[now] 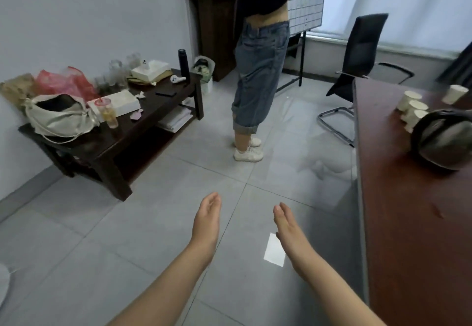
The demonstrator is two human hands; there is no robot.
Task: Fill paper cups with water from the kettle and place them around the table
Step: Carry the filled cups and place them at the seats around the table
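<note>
A dark kettle (443,140) with a black handle stands on the reddish-brown table (403,223) at the right. Behind it three white paper cups (412,107) sit close together, and a further paper cup (454,94) stands apart near the far right edge. My left hand (207,221) and my right hand (288,228) are stretched out over the grey floor, palms facing each other, fingers straight, holding nothing. Both hands are well left of the table and far from the kettle.
A person in jeans and white shoes (255,90) stands ahead on the tiled floor. A low dark side table (143,131) at the left carries bags, boxes, glasses and a black bottle. A black office chair (357,70) sits by the big table's far end.
</note>
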